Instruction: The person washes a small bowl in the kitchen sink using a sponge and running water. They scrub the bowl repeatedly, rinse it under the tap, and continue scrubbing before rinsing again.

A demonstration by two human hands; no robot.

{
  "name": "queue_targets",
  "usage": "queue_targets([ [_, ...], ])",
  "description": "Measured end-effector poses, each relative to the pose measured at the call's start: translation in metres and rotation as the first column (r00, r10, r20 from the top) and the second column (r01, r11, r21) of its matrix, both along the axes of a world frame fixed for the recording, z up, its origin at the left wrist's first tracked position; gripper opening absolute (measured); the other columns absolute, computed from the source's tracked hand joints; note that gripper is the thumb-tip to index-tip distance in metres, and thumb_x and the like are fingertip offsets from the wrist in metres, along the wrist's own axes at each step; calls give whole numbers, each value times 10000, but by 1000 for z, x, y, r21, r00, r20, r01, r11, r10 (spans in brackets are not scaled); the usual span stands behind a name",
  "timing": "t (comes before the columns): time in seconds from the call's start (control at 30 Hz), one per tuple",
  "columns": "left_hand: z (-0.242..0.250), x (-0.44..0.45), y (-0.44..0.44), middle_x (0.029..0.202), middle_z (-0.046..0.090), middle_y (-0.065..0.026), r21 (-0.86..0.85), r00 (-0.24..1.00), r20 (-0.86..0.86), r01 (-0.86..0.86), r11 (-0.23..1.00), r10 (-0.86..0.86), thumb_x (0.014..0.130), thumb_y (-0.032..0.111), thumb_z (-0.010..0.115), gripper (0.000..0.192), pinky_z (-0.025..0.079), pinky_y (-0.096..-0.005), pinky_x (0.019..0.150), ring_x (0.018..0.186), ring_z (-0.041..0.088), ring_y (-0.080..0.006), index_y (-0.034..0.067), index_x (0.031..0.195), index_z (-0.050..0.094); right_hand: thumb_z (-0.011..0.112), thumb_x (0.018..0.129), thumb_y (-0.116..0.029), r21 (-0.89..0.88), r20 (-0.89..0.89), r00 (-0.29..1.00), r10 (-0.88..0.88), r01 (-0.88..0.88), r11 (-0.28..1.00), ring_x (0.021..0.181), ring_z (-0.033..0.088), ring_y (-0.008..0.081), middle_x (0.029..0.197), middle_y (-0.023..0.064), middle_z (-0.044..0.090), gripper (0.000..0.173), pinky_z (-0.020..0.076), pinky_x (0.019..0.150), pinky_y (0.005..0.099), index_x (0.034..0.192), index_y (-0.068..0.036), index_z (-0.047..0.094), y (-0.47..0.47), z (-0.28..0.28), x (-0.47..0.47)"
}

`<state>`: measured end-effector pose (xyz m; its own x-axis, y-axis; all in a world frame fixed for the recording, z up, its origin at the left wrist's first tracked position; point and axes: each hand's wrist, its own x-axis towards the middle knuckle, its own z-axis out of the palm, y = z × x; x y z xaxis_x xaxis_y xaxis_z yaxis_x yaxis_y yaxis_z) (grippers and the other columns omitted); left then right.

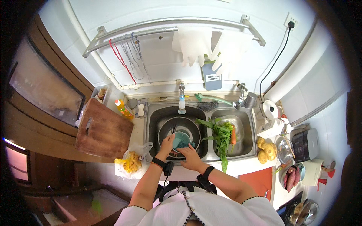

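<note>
Over the left sink basin, my left hand (167, 145) grips a light green bowl (181, 138) at its left side; thin dark sticks, perhaps chopsticks, stick up by its fingers. My right hand (190, 156) presses a dark green scrubbing cloth (185, 145) against the near part of the bowl. Beneath the bowl, a round metal basin (164, 127) sits in the left sink. The faucet (181, 101) points down above it. Leafy greens (222, 134) and a carrot (233, 135) lie in the right sink, some leaves hanging over its near edge.
Left of the sink are a wooden cutting board (104, 128), a dish soap bottle (124, 108) and a plastic bag (131, 163) of yellowish food. Potatoes (266, 151), a glass bowl (285, 151) and sweet potatoes (292, 178) stand to the right. White gloves (195, 43) hang from the rail above.
</note>
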<state>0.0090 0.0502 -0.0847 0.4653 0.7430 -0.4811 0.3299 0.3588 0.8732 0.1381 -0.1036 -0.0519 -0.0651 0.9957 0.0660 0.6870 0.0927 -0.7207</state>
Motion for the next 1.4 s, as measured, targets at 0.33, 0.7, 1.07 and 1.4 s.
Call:
queue_targets([
  [0.33, 39, -8, 16, 1084, 666, -110, -415, 944, 76, 323, 851, -321, 1001, 497, 524, 529, 630, -418, 614, 860, 710, -235, 62, 1303, 539, 671, 841, -140, 200, 426, 856, 294, -406, 892, 1310, 511, 216, 1281, 63, 634, 291, 316, 1184, 435, 1130, -102, 678, 15, 11, 76],
  [0.7, 24, -21, -8, 1123, 616, -90, -362, 983, 182, 73, 929, -7, 955, 322, 595, 528, 622, -413, 698, 845, 673, -227, 161, 1429, 428, 680, 778, -153, 220, 447, 872, 202, -326, 919, 888, 585, 257, 839, 58, 617, 111, 460, 838, 403, 839, -99, 604, 19, 7, 46],
  [1.07, -24, -16, -13, 1268, 560, -140, -175, 964, 197, -146, 974, 180, 1041, 267, 470, 485, 654, -441, 624, 985, 676, -276, 61, 1467, 366, 668, 808, -45, 164, 266, 960, 89, -136, 977, 1189, 580, 278, 1194, 94, 662, 383, 379, 1112, 465, 1189, -63, 635, 11, 18, 21],
  [1.4, 8, -18, 0, 1331, 575, -189, -71, 993, 84, 87, 994, -81, 1030, 331, 511, 548, 479, -352, 960, 1167, 586, -274, 4, 1463, 430, 583, 882, -99, 134, 654, 751, 97, -241, 961, 1442, 354, 222, 1465, 91, 505, 535, 145, 1242, 490, 1412, -63, 515, 24, 0, 45],
])
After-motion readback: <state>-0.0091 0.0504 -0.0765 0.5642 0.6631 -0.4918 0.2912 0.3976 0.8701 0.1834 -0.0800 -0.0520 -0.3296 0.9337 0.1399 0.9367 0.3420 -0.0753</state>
